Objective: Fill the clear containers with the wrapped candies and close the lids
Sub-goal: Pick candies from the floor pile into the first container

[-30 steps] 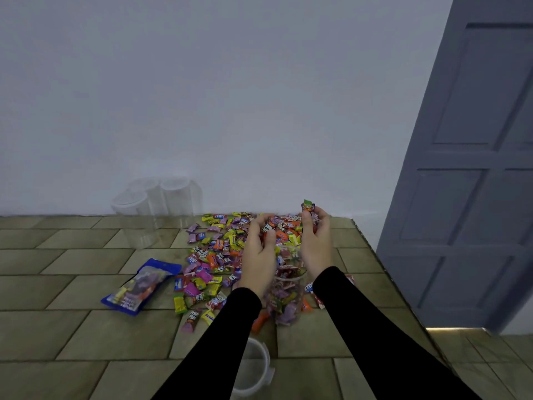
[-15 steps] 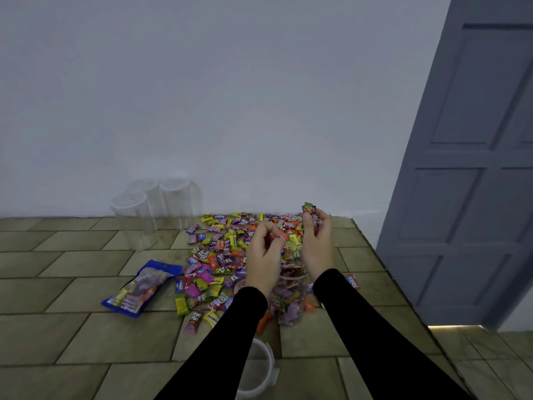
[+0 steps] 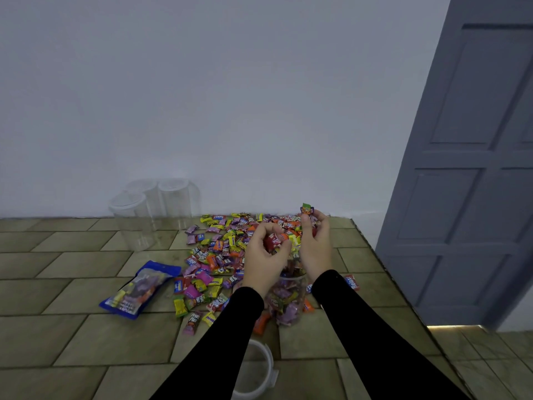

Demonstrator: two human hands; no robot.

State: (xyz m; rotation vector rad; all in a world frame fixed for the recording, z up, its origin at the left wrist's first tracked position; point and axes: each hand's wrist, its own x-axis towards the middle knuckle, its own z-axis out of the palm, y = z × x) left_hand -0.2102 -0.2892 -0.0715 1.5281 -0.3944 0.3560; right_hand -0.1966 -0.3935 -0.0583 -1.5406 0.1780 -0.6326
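Left hand and right hand both clenched on colourful wrapped candies. Held above open clear plastic container, partly filled, on tiled tabletop.

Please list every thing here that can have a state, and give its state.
Left hand: fingers curled round candies.
Right hand: pinches a candy, holds more.
Container between the hands: open, partly filled.
Lid: off, near the person.
Three containers at the wall: empty, lids on.
Blue candy bag: lying flat.
Door: cannot tell.
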